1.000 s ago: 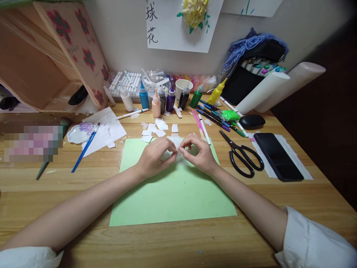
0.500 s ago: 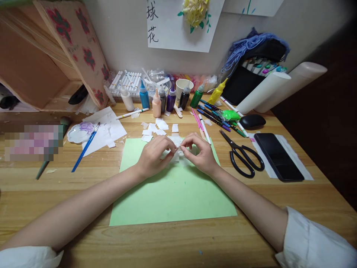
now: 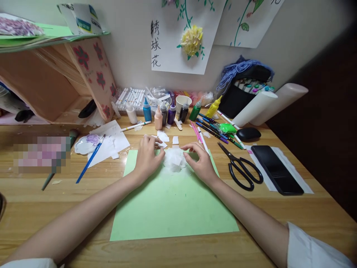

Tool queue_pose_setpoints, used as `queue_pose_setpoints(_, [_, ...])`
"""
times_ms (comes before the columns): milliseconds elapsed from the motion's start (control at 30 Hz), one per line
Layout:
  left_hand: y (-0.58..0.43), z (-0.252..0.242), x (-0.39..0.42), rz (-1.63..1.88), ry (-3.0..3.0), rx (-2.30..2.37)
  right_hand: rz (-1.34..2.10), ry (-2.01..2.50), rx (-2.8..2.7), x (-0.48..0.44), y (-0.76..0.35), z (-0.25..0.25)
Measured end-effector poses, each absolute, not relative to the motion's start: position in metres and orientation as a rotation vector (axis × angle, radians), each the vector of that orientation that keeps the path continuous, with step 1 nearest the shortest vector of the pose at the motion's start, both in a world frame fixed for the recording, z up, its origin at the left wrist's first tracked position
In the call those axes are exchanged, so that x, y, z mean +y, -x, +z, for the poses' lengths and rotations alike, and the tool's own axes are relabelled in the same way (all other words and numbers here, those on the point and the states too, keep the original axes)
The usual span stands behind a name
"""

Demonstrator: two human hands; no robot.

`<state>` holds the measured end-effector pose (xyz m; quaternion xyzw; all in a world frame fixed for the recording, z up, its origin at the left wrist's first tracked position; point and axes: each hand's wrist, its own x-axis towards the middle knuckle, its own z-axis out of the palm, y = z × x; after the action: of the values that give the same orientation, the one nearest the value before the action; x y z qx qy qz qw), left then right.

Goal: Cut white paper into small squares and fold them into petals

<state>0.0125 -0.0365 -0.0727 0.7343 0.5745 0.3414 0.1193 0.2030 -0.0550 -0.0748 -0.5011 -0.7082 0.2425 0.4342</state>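
My left hand (image 3: 148,157) hovers at the top left edge of a green sheet of paper (image 3: 175,208), over small cut squares of white paper (image 3: 162,136). Its fingers are bent, with a gap between thumb and forefinger; a white square shows behind them, and I cannot tell whether they touch it. Facing it, my right hand (image 3: 199,160) is open, thumb and forefinger apart with nothing between them. Between both hands lies a loose heap of thin white paper pieces (image 3: 174,160) on the green sheet.
Black-handled scissors (image 3: 240,166) and a phone (image 3: 275,169) lie to the right. Several paint bottles (image 3: 171,114) stand along the back, near a paper cup (image 3: 183,103). Blue brushes (image 3: 90,159) and a paint palette (image 3: 86,144) are at left. Pens (image 3: 212,126) lie beyond my right hand.
My hands, which were together pinching something small over the heap, have parted. The left moved left toward the white squares, and the right opened. The camera view tilted up slightly.
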Motion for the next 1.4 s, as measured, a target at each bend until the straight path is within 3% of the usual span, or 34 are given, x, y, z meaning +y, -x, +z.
queue_pose_setpoints(167, [-0.011,-0.076,-0.035,0.741,-2.284,1.848,0.638,1.24,-1.775,-0.055,-0.203,-0.075])
queue_pose_setpoints(500, [-0.007,-0.069,-0.03,0.623,-2.516,1.895,0.661,1.267,-1.745,-0.055,-0.203,-0.076])
queue_pose_setpoints(800, [-0.014,-0.058,-0.043,1.007,-2.202,1.625,0.696,1.234,-1.746,-0.056,-0.201,-0.074])
queue_pose_setpoints(1033, [-0.03,-0.055,-0.067,0.937,-1.921,1.381,0.766,1.105,-1.875,-0.058,-0.201,-0.072])
queue_pose_setpoints(1400, [-0.03,-0.063,-0.068,0.988,-1.938,1.3,0.77,1.127,-1.843,-0.058,-0.202,-0.074])
